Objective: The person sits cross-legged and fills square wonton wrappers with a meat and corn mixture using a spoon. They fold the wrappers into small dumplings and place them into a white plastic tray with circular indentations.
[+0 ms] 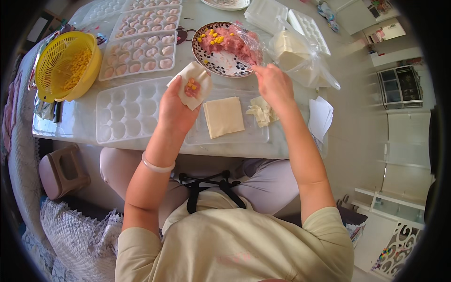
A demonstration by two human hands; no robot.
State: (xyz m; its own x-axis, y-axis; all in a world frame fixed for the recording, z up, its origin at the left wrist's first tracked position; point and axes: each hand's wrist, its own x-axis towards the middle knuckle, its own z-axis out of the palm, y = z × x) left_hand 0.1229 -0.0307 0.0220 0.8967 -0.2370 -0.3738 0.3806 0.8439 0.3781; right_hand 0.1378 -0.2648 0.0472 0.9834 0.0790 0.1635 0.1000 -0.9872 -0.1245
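Note:
On my left hand [177,105] lies a dumpling wrapper [202,81], with a small heap of pink minced meat and corn kernels at its middle. My right hand [275,84] is closed round a thin utensil [245,64], whose tip reaches over the plate's near edge; its exact kind does not show. The patterned plate [221,66] holds a mound of pink minced meat [237,42] with corn kernels on top and plastic film at its right side. Between my forearms a square stack of wrappers [224,117] rests on a clear plastic tray [257,135], beside some crumpled wrapper pieces [262,112].
An empty white compartment tray [129,110] lies left of my left hand. Behind it, trays of filled dumplings [138,54] stretch back. A yellow colander [44,70] with corn stands far left. At right are a bagged wrapper block [289,49] and white paper [321,117].

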